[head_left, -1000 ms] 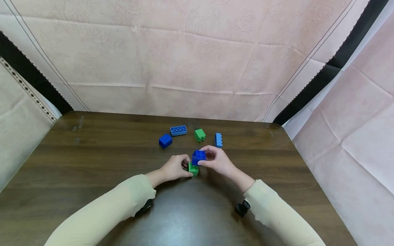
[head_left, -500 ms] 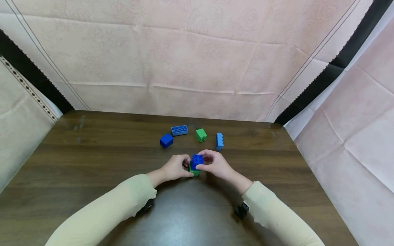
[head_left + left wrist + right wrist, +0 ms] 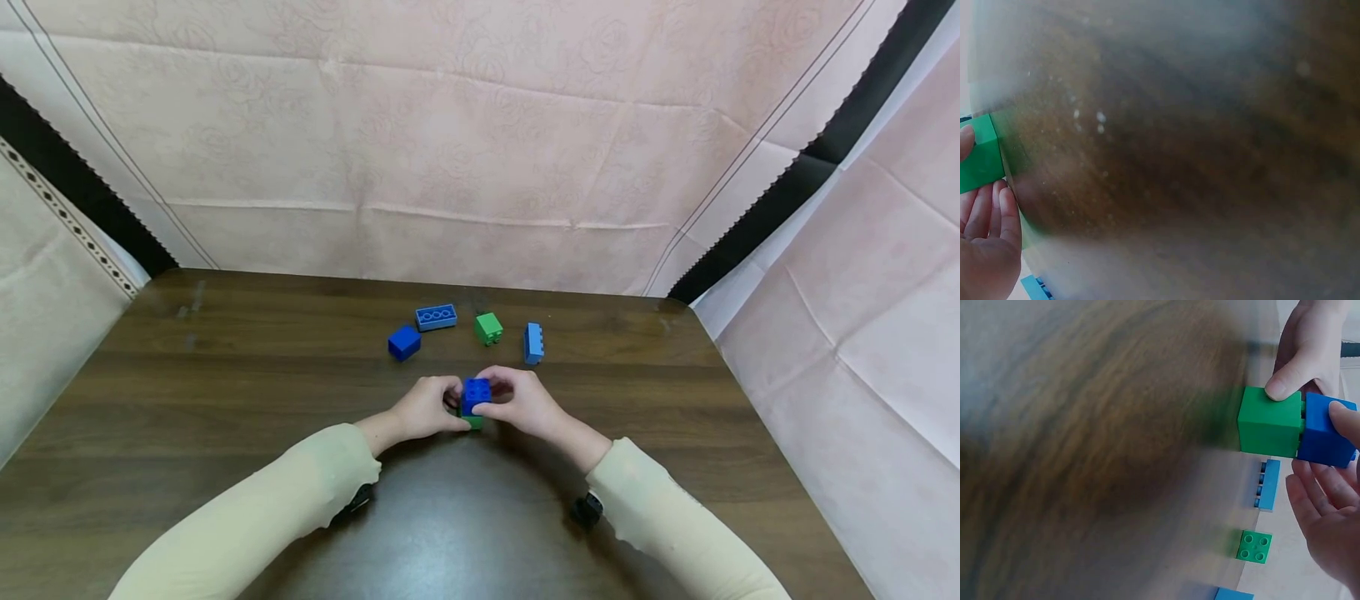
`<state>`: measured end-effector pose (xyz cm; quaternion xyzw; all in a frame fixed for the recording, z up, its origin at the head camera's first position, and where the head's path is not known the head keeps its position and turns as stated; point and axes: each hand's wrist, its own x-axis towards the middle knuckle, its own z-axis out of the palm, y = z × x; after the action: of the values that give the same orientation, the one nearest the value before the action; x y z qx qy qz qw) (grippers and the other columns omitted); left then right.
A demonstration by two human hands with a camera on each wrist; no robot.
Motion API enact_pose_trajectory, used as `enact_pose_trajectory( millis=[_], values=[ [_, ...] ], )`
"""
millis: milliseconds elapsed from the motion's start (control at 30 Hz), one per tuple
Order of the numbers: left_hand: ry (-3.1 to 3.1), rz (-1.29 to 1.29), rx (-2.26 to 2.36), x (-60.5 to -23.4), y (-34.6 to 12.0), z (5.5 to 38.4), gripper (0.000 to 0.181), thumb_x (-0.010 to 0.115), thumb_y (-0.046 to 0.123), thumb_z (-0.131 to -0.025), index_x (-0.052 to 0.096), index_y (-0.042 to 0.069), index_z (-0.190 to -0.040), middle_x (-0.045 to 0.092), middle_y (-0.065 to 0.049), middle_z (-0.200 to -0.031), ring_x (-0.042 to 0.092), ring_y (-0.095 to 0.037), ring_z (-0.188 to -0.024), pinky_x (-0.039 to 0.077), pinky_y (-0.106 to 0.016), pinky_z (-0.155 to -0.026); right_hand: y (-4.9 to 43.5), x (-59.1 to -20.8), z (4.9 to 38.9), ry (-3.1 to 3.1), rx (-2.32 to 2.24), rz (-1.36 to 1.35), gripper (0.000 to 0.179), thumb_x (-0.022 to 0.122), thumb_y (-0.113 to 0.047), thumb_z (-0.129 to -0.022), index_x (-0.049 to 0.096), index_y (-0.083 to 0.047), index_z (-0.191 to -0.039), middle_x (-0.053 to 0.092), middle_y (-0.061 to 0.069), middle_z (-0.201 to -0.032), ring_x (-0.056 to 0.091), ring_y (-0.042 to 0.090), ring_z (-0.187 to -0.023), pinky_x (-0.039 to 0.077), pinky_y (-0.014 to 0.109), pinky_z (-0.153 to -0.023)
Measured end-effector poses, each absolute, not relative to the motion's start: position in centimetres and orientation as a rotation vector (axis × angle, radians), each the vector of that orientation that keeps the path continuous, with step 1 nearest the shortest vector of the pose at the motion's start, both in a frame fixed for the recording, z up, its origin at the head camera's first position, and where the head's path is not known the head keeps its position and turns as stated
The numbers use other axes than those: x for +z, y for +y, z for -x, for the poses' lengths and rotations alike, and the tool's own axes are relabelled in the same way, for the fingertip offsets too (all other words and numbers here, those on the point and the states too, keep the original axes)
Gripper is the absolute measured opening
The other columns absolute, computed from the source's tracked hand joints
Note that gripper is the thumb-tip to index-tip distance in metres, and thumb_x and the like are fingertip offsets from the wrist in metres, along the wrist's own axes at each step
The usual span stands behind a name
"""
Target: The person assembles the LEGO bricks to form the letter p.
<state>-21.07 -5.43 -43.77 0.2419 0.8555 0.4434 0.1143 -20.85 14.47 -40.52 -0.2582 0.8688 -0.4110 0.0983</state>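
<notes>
Near the middle of the table, my left hand (image 3: 422, 408) pinches a green toy building brick (image 3: 473, 422) between thumb and fingers. My right hand (image 3: 531, 402) grips a dark blue building brick (image 3: 477, 393), which sits over the green one and hides most of it in the head view. From the right wrist, the green brick (image 3: 1269, 425) and the blue brick (image 3: 1324, 432) line up face to face, a thin strip of green studs showing between them. Only part of the green brick (image 3: 984, 156) appears at the left edge of the left wrist view.
Loose bricks lie beyond the hands: a dark blue one (image 3: 404, 342), a long lighter blue one (image 3: 436, 317) with studs up, a green one (image 3: 488, 328) and a blue one (image 3: 533, 343) on its side. Pale cloth (image 3: 450, 167) hangs behind the wooden table (image 3: 262, 358).
My right hand has brought the blue brick down and slightly left, from above the green brick onto its top. My left hand has stayed in place around the green brick.
</notes>
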Motion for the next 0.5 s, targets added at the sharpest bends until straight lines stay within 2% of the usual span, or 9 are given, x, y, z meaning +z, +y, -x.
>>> enact_pose_trajectory(
  millis=[367, 500],
  values=[
    [2.529, -0.697, 1.291, -43.84, -5.54, 21.01, 0.028, 0.08, 0.014, -0.073, 0.057, 0.005, -0.087, 0.064, -0.006, -0.088, 0.059, -0.014, -0.081, 0.055, -0.029, -0.077, 14.3, -40.94, 20.57, 2.66, -1.062, 0.844, 0.034, 0.072, -0.019, -0.082, 0.059, -0.01, -0.112, 0.066, 0.005, -0.107, 0.059, 0.019, -0.097, 0.052, 0.035, -0.089],
    [2.529, -0.701, 1.285, -43.8, -5.31, 20.92, 0.028, 0.08, 0.014, -0.073, 0.058, 0.004, -0.088, 0.065, -0.007, -0.089, 0.059, -0.014, -0.082, 0.055, -0.029, -0.076, 14.8, -41.06, 20.65, 2.636, -1.121, 0.847, 0.041, 0.072, -0.022, -0.082, 0.059, -0.009, -0.118, 0.063, 0.007, -0.114, 0.057, 0.021, -0.102, 0.05, 0.04, -0.091]
  ],
)
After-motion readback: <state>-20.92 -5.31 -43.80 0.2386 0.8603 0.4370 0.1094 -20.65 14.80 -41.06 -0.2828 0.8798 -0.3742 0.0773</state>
